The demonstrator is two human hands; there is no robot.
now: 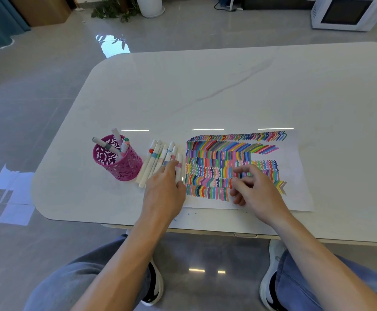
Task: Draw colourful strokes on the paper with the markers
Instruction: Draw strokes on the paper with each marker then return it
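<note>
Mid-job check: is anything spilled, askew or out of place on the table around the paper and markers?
A few small blue ink specks sit on the table just past the near edge of the paper, beside the left hand. They look like stray marks off the sheet. The loose markers and pink cup look orderly.
</note>
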